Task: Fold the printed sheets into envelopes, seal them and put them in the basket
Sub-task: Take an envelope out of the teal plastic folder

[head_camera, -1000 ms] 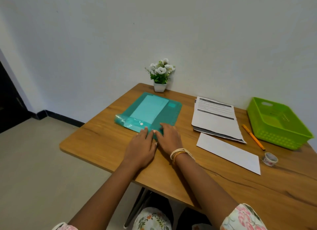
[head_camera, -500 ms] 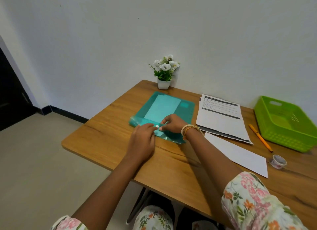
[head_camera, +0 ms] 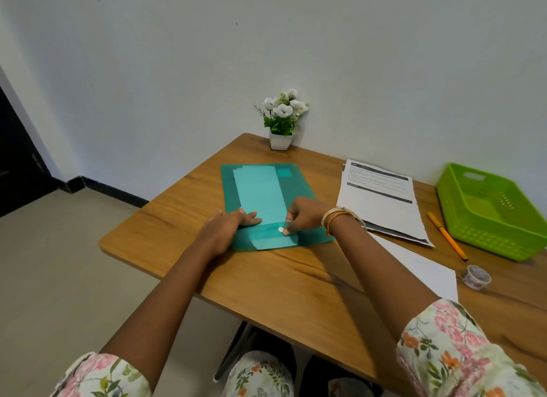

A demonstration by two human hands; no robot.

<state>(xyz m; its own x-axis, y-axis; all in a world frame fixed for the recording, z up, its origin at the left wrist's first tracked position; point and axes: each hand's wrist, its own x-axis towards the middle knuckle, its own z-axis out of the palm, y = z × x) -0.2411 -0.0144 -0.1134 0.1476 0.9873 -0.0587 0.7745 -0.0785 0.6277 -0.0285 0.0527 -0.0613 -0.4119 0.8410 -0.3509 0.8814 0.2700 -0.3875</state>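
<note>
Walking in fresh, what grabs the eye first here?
Probably the teal plastic snap folder lying flat mid-table, with the left hand pressing on it and the right hand pinching its flap by the white snap button. Next, the bright green plastic basket at the table's right edge.

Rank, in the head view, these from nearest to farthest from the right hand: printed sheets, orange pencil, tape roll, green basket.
From the right hand, which is on the teal folder:
1. Printed sheets, just to its right.
2. Orange pencil, beyond the sheets' right edge.
3. Tape roll, right and nearer the table's front edge.
4. Green basket, far right; close to the tape roll, so this order is tentative.
</note>
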